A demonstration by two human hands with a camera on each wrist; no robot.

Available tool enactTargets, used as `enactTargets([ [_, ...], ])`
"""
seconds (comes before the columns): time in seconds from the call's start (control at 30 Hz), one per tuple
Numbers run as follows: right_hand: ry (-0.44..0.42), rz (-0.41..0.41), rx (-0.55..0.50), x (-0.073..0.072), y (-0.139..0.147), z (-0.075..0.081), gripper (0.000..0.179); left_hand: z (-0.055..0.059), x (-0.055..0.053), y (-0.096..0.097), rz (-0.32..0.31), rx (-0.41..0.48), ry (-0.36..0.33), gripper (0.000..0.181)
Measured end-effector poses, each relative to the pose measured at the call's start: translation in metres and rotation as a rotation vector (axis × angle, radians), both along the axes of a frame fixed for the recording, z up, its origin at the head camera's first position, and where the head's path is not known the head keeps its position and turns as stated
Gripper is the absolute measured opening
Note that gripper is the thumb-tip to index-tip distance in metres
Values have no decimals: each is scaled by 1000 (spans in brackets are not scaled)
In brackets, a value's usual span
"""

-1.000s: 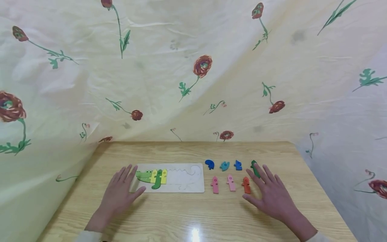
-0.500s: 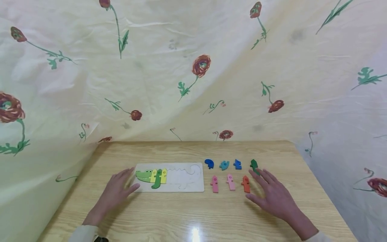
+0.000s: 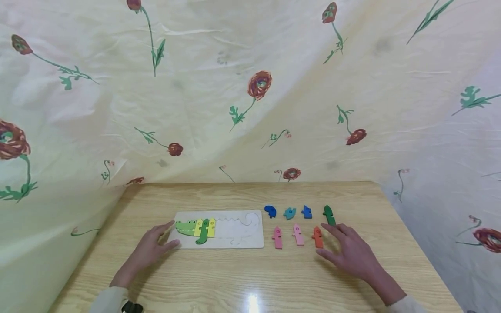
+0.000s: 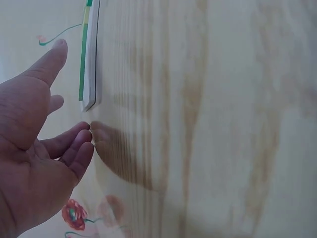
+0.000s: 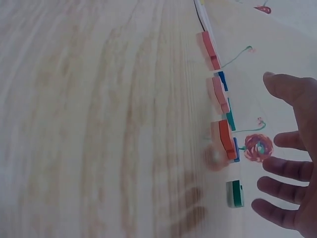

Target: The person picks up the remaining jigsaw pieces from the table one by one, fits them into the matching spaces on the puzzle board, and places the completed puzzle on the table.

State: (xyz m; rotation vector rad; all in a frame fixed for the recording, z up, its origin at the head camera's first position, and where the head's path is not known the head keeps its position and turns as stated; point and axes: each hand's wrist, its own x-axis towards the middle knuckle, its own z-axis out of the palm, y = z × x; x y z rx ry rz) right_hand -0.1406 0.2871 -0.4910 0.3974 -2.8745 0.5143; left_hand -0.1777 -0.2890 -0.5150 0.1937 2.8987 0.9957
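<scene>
A pale crocodile puzzle board (image 3: 238, 242) lies on the table with a green crocodile head (image 3: 185, 228), two yellow pieces and a green leg piece (image 3: 204, 232) fitted at its left. My left hand (image 3: 150, 248) is at the board's left end, thumb and fingers apart, holding nothing. My right hand (image 3: 350, 252) hovers beside the orange piece (image 3: 318, 238) and the dark green piece (image 3: 329, 215), its fingers spread and relaxed in the right wrist view. Two pink pieces, one a darker pink piece (image 3: 277, 238) and one a light pink piece (image 3: 298, 235), lie left of the orange one.
Behind the pink pieces lie a dark blue curved piece (image 3: 270, 211), a teal piece (image 3: 289, 213) and a blue piece (image 3: 307, 212). The wooden table (image 3: 219, 278) ends at a flowered cloth (image 3: 203, 95) at the back and sides.
My left hand has drawn back slightly from the board, its fingers bunching closer. My right hand has lowered and pulled off the dark green piece, which now shows more fully. No piece has moved.
</scene>
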Motion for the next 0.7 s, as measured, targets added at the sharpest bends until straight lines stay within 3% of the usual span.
enactTargets([
  [0.37, -108, 29, -97, -12, 10, -5, 80, -8, -6, -9, -50, 47, 49, 71],
  [0.53, -175, 27, -126, -20, 14, -9, 83, -11, -6, -10, -40, 47, 26, 70],
  [0.7, -187, 39, -155, -27, 19, -15, 83, -11, -5, -10, -43, 46, 9, 71],
])
